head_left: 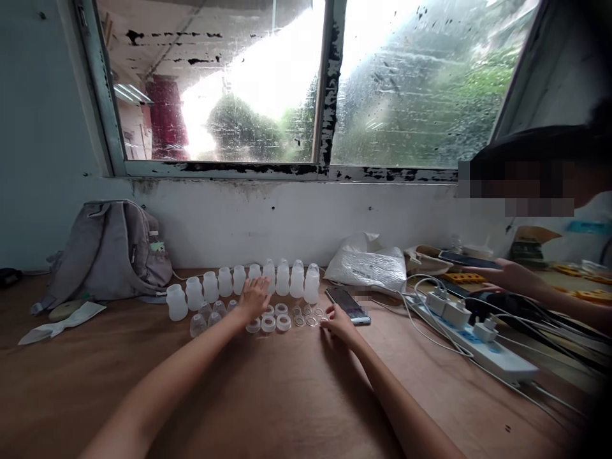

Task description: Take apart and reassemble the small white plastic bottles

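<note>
The left hand (256,296) partly obscures the bottles (255,273) behind it. Contact between the right hand (340,324) and the clear rings (312,322) is indeterminate. The lower edge truncates both forearms (176,382); the right edge, a co-worker's arm (540,294).

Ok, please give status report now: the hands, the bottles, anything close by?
Left hand open by the bottles; right hand at thin clear rings, grip unclear. Bottles upright in a row. Phone beside right hand.
</note>
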`<move>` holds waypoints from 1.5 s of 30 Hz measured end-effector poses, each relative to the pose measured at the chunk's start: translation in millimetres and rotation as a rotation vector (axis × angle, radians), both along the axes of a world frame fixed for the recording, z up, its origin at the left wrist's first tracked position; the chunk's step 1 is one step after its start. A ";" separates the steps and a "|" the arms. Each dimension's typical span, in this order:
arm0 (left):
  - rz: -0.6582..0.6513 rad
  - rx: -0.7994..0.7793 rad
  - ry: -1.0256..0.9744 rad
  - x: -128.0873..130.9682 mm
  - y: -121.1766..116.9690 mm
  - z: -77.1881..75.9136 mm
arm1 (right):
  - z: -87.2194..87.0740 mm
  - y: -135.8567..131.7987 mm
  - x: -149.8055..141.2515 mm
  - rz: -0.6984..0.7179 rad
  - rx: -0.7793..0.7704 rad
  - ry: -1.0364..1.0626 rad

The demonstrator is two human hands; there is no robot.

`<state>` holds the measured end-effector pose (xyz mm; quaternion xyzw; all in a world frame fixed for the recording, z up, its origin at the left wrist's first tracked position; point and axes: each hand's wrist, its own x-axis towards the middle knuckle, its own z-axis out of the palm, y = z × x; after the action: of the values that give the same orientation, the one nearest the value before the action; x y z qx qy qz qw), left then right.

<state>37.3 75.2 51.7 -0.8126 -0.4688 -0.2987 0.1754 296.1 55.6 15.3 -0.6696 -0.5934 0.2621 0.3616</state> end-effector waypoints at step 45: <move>-0.278 -0.295 -0.314 -24.4 -115.5 -31.7 | 16.4 -55.7 -91.7 0.365 0.279 0.320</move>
<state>12.9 -40.3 20.0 -0.8297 -0.4126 -0.3708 -0.0627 204.5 -0.1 31.7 -0.4455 -0.6698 0.3410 0.4864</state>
